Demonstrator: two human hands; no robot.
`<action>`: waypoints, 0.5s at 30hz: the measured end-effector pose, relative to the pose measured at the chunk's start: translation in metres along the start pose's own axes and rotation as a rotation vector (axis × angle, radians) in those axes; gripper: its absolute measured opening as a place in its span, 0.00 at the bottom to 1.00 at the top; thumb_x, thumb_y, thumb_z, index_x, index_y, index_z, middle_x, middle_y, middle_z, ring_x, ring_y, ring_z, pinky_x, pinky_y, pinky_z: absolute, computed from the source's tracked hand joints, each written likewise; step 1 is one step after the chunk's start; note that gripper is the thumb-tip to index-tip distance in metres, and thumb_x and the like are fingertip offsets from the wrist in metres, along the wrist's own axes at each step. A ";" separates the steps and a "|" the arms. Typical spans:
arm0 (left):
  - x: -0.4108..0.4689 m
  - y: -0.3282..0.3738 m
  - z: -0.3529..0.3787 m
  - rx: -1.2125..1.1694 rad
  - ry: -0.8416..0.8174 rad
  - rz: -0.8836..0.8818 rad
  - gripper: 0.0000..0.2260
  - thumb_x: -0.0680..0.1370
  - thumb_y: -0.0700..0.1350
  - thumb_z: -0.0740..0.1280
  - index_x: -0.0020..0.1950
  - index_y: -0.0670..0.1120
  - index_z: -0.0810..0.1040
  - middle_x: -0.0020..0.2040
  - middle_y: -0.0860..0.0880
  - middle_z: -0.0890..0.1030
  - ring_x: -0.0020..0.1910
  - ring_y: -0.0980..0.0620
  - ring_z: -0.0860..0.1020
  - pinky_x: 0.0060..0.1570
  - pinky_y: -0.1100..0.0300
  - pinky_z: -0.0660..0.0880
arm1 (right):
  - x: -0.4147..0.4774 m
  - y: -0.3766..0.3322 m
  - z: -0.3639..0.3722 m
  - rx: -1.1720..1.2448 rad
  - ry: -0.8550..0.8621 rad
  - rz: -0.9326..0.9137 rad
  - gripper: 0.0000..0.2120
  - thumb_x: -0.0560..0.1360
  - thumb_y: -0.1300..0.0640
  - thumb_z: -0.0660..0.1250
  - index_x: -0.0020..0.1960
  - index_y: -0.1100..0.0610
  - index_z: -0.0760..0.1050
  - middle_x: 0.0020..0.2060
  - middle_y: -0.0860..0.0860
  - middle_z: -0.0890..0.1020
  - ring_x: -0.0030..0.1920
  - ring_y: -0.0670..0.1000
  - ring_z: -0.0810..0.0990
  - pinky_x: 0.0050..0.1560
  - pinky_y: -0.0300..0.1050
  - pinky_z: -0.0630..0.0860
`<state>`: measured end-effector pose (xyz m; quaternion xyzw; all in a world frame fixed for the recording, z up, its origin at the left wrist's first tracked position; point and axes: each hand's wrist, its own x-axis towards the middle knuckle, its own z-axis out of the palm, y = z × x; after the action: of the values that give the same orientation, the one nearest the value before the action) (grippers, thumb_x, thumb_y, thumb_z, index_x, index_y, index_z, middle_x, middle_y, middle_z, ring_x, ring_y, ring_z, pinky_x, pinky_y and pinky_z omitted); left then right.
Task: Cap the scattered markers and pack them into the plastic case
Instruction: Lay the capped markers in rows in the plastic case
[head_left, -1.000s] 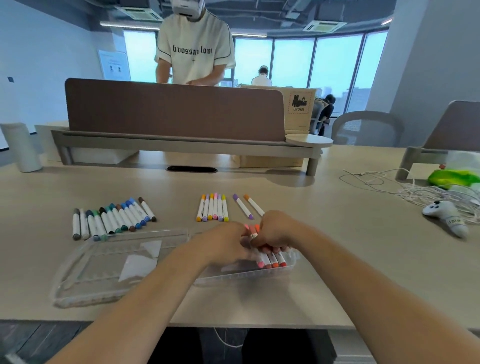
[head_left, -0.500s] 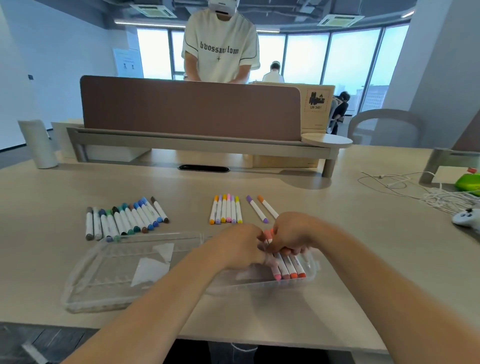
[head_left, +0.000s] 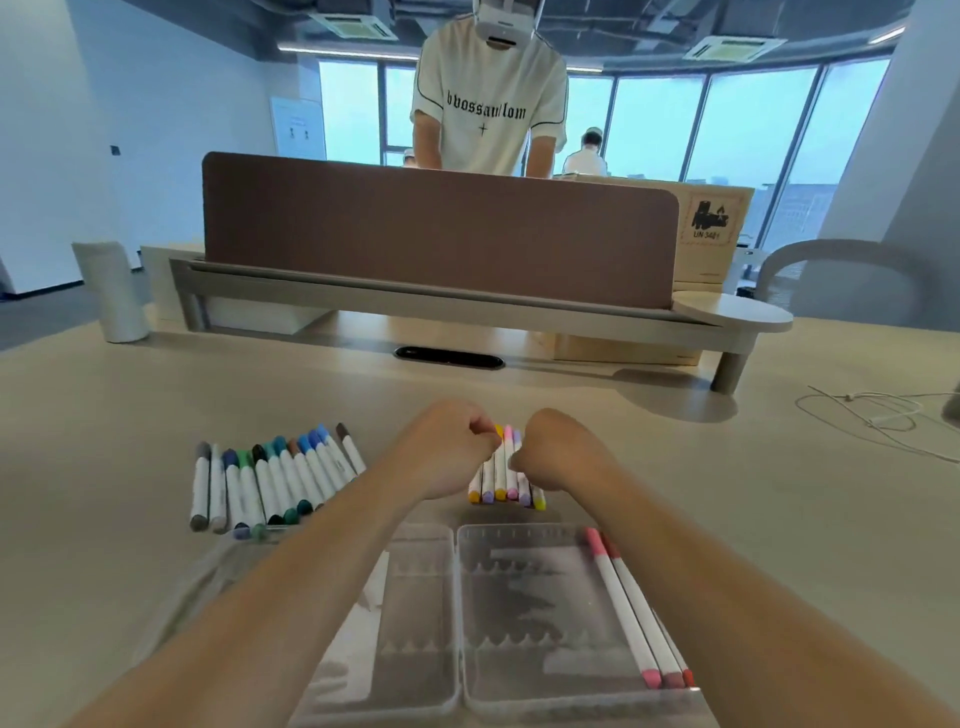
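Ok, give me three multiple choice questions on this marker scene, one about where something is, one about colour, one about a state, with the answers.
1. Where do the markers already in the clear plastic case lie?
A. Along its right side
B. Along its left side
C. Across its middle

2. What colours are the caps of the long marker row to the left of the hands?
A. Mostly reds and pinks
B. Mostly blues, greens and greys
C. All yellow

3. What are the two hands doing?
A. Resting flat on the beige table
B. Closing the case lid
C. Closed around the yellow, pink and purple marker bunch

Answers: 1 A, the pink and red markers sit by the right wall. 2 B, cool and dark caps show there. 3 C, the left hand and right hand are curled at either side of that bunch.
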<state>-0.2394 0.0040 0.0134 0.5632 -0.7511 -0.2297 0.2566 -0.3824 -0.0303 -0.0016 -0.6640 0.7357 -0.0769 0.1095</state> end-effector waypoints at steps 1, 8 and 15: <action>0.003 -0.003 -0.001 -0.002 0.001 0.002 0.10 0.81 0.45 0.62 0.51 0.43 0.82 0.41 0.49 0.79 0.44 0.50 0.78 0.38 0.61 0.70 | 0.005 -0.004 0.001 -0.014 0.013 0.002 0.12 0.76 0.58 0.66 0.35 0.55 0.69 0.34 0.51 0.74 0.39 0.54 0.77 0.41 0.44 0.73; 0.019 -0.018 -0.001 -0.003 -0.020 0.025 0.09 0.80 0.47 0.63 0.47 0.46 0.81 0.45 0.49 0.80 0.44 0.50 0.79 0.38 0.61 0.71 | 0.019 -0.023 0.003 -0.173 -0.049 -0.012 0.12 0.76 0.61 0.62 0.34 0.57 0.70 0.32 0.52 0.74 0.33 0.52 0.72 0.41 0.45 0.72; 0.022 -0.022 -0.001 -0.014 0.004 0.008 0.13 0.80 0.47 0.63 0.47 0.39 0.82 0.44 0.42 0.82 0.45 0.45 0.80 0.42 0.55 0.74 | 0.026 -0.036 0.002 -0.261 -0.182 0.016 0.12 0.75 0.60 0.63 0.34 0.59 0.75 0.30 0.54 0.79 0.30 0.53 0.77 0.43 0.46 0.78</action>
<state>-0.2278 -0.0227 0.0030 0.5591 -0.7511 -0.2326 0.2630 -0.3497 -0.0600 0.0040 -0.6708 0.7319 0.0807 0.0891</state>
